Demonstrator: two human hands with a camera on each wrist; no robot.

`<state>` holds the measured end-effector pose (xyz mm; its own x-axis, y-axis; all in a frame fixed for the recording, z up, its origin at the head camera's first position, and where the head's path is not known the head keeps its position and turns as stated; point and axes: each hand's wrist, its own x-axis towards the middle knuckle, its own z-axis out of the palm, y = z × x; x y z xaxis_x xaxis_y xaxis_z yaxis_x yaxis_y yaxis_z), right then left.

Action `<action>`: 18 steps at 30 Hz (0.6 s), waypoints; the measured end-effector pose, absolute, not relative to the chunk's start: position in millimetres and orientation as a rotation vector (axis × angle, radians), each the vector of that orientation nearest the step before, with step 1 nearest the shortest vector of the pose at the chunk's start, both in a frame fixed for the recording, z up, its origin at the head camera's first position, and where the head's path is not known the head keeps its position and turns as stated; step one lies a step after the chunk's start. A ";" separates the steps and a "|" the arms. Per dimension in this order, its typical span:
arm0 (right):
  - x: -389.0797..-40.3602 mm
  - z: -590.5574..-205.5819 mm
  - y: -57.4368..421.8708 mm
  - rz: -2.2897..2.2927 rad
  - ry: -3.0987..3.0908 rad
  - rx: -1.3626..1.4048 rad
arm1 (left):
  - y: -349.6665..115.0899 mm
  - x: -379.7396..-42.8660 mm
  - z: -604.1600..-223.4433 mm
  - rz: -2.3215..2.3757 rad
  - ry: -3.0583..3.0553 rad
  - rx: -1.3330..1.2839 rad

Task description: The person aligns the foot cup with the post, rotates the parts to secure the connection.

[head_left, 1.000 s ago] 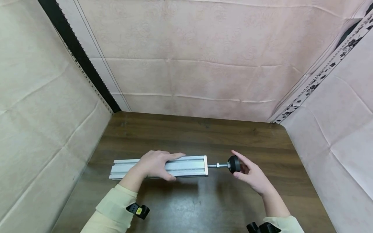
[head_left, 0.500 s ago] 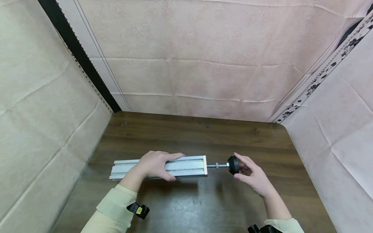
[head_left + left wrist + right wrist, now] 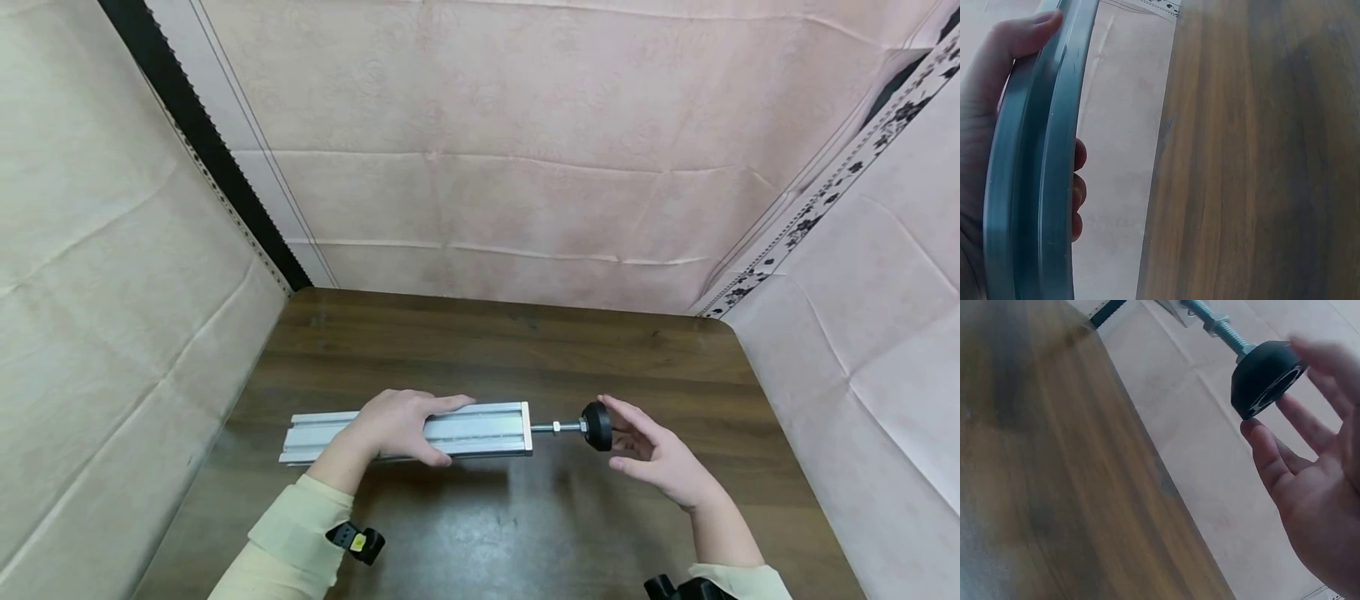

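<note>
My left hand (image 3: 401,421) grips a silver aluminium extrusion profile (image 3: 483,429) from above, lying lengthwise across the head view. The left wrist view shows the thumb along one side of the grooved bar (image 3: 1030,162) and fingertips round the far side. From the profile's capped right end, a threaded rod (image 3: 542,428) with a nut (image 3: 556,427) runs to a round black levelling foot (image 3: 597,426). My right hand (image 3: 663,458) is at the foot, fingers loosely spread, fingertips right at the rim of its hollow underside (image 3: 1275,387); its thumb stands apart in the head view.
A brown wood-grain table (image 3: 525,358) lies beneath. Pale cloth walls (image 3: 480,167) enclose it at the back and both sides. Black wrist cameras (image 3: 358,542) are strapped over the light sleeves.
My right hand has loosened from the levelling foot, its thumb moving away. The profile and foot have shifted very slightly left. My left hand keeps its grip.
</note>
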<state>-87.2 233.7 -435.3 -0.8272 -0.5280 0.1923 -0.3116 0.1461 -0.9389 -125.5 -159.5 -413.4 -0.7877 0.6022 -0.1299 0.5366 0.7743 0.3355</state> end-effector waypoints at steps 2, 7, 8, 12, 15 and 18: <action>-87.4 -435.6 232.7 -1.748 2.251 -0.793 | -160.0 -125.8 -414.0 0.416 2.732 0.888; -87.9 -433.6 226.6 -1.761 2.322 -0.735 | -161.1 -127.1 -413.2 0.421 2.739 0.878; -88.1 -433.2 225.6 -1.752 2.347 -0.718 | -160.9 -127.6 -413.1 0.415 2.742 0.880; -89.3 -434.3 224.4 -1.715 2.428 -0.591 | -158.2 -128.9 -412.1 0.409 2.744 0.896; -90.6 -434.1 224.0 -1.711 2.432 -0.523 | -156.7 -130.0 -412.4 0.413 2.745 0.900; -90.5 -434.5 226.5 -1.703 2.399 -0.539 | -157.0 -129.7 -412.9 0.397 2.746 0.892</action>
<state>-90.5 226.5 -434.5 -0.9241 -0.3729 0.0833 -0.2017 0.2908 -0.9353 -129.7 -157.0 -412.9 -0.7894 0.6001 -0.1296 0.5387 0.7783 0.3226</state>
